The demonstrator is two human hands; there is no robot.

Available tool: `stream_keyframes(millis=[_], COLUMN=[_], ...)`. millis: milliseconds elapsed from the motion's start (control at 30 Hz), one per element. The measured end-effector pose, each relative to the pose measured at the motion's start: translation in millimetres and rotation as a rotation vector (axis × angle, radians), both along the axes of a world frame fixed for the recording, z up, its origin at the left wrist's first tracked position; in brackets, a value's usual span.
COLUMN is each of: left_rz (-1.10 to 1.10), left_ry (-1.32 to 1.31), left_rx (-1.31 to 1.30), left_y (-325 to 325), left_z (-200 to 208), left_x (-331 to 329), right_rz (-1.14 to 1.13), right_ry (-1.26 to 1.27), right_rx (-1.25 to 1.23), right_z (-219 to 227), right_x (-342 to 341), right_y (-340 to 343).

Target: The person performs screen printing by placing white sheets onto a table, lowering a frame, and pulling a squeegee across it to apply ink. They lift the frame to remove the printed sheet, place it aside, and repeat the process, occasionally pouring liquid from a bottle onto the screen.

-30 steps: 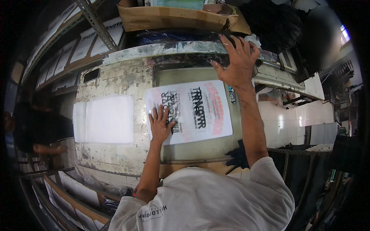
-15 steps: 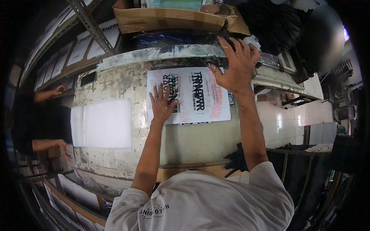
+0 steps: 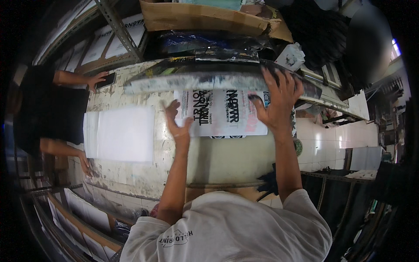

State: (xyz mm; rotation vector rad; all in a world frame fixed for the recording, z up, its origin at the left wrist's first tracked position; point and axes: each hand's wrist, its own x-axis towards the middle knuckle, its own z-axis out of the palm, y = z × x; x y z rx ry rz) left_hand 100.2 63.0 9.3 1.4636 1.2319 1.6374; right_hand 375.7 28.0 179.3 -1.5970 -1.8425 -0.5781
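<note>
A printed white sheet (image 3: 208,114) with black and pink lettering lies on the pale table. Its far part is hidden by a wide hinged frame (image 3: 192,83), apparently a screen-printing frame, whose pale, ink-stained near edge tilts over it. My right hand (image 3: 279,105) has its fingers over that edge, towards its right end, with the thumb on the near side. My left hand (image 3: 178,124) holds nothing; its fingers are apart and slightly blurred beside the sheet's left edge.
White blank sheets (image 3: 124,133) lie on the table's left side. A co-worker's hand (image 3: 97,81) touches a dark flat rectangular object (image 3: 107,80); their other hand (image 3: 84,163) rests at the table edge. Behind the frame sits a torn cardboard box (image 3: 205,17). Shelves (image 3: 76,214) stand at lower left.
The frame's near edge has come towards me over the sheet, my right hand with it. My left hand has lifted off the sheet. The co-worker has leaned in, hands reaching the table.
</note>
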Motion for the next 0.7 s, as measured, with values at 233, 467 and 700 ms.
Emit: stream_keyframes(millis=[233,467,700], left_rz=[0.077,0.138,0.067], left_ry=[-0.391,-0.205,-0.208], left_rx=[-0.297,-0.301,-0.3], left_y=[-41,-81,-84], left_z=[30,-59,-71], left_x=[-65,-82,-83], right_rz=[-0.085,0.131,0.061], right_ry=[-0.049,0.148,-0.113], right_rx=[-0.289,-0.464,-0.633], right_z=[-77,-91,-170], right_x=[-21,-17,22], right_y=[-92,41,234])
